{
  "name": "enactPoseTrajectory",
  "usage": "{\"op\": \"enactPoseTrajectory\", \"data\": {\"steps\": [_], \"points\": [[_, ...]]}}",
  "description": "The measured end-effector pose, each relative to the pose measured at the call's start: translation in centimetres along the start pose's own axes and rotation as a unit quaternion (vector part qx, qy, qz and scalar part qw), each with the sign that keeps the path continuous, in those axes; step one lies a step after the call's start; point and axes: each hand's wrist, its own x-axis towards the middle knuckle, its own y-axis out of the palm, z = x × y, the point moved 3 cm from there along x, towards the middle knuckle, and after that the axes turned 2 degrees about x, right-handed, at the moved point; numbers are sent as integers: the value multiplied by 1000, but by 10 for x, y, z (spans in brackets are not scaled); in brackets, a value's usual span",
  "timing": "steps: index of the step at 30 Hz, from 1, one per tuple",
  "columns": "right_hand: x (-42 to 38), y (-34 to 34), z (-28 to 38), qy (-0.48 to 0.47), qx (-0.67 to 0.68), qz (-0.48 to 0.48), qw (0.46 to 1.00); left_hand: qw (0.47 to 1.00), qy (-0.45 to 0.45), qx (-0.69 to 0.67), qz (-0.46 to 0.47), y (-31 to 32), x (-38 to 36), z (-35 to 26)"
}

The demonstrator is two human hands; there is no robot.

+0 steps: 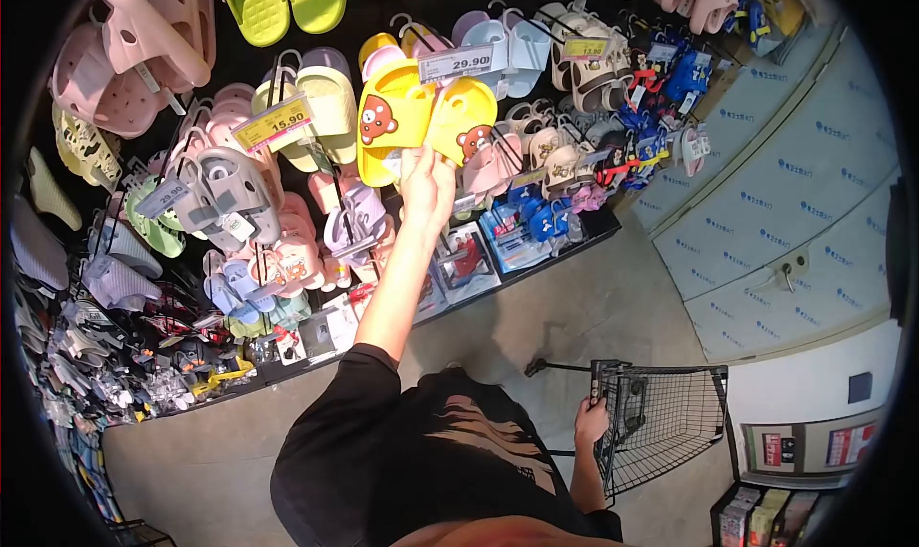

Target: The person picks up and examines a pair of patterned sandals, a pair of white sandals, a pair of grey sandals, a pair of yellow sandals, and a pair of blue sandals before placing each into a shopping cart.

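Note:
My left hand (426, 185) reaches up to the rack, its fingers closed on the lower part of a pair of yellow slippers (397, 102) with brown bear faces. A 29.90 price tag (456, 64) overlaps the top of the pair. Down at the right, my right hand (592, 421) is wrapped round the handle of a black wire shopping cart (665, 442). Close by the yellow pair hang light blue slippers (528, 59), pale yellow-green slippers (330, 116) and pink slippers (493, 164).
Grey clogs (235, 198) and pink clogs (105, 88) hang farther left. Boxed goods (469, 260) line the rack's low shelf. A film-covered door (775, 202) stands at the right, above a stand of packets (766, 516). Grey floor (555, 303) lies between rack and cart.

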Motion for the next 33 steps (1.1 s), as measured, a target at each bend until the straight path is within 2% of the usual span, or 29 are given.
{"op": "enactPoseTrajectory", "data": {"steps": [6,7,8,9,11,12,13,15,16,17,18,19,20,21,23,25,27,29,31,33], "points": [[2,13,-23,-8,1,25,1000,998,14,-34,-47,-14,52,15],[0,12,-24,-6,-2,24,1000,997,8,-38,-62,-24,65,18],[0,11,-24,-14,-7,28,999,999,4,-38,-30,-61,84,37],[0,10,-24,-22,-12,31,999,999,2,-41,-30,-63,91,38],[0,7,-25,-13,-8,24,1000,992,-55,-101,-43,-70,95,47],[2,4,-23,6,18,48,999,994,-66,-48,-72,-44,85,34],[2,1,-23,26,44,74,996,993,-69,-51,-77,-47,77,33],[16,26,-47,24,46,71,996,994,-85,-53,34,-52,61,30],[23,45,-63,58,160,158,973,996,-85,-11,24,-57,51,30],[22,54,-72,93,270,242,927,996,-84,26,16,-68,37,33],[19,48,-65,101,326,252,906,994,-95,47,33,-68,17,28],[17,48,-62,104,320,255,907,991,-105,68,50,-69,-1,22],[14,49,-59,122,314,275,901,985,-148,83,28,-79,-12,23],[12,49,-56,141,308,293,894,974,-134,176,37,-81,-32,22],[8,48,-52,158,296,316,887,941,-193,268,75,-99,-74,25],[5,46,-46,191,330,385,841,902,-231,328,158,-130,-126,40],[4,44,-44,183,337,426,819,812,-321,454,176,-174,-191,44],[3,45,-44,179,355,446,802,751,-249,566,231,-195,-241,29],[4,48,-47,176,357,481,782,685,-137,666,261,-211,-292,8],[5,41,-44,176,362,505,764,621,-161,693,329,-265,-356,-5]]}}
